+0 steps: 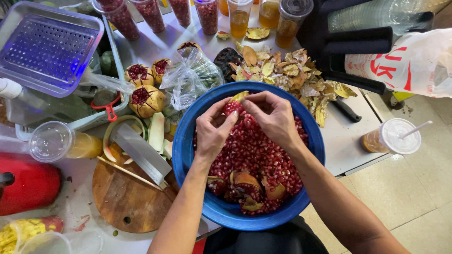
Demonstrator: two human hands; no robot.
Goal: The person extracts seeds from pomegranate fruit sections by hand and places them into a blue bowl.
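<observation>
A blue bowl (184, 155) sits at the table's near edge, filled with red pomegranate seeds (256, 155) and a few pieces of rind (245, 181). Over its far side, my left hand (213, 131) and my right hand (273, 115) both grip one pomegranate piece (235, 104), its yellow rind showing at the top and red seeds between my fingers. The hands touch each other around it.
Three opened pomegranates (146, 101) lie left of the bowl beside a clear plastic bag (190, 77). A cleaver (141, 153) rests on a round wooden board (127, 197). Peel scraps (287, 75) are heaped behind the bowl. Cups of seeds (123, 19) and juice (239, 21) line the back. A lidded drink (393, 137) stands at right.
</observation>
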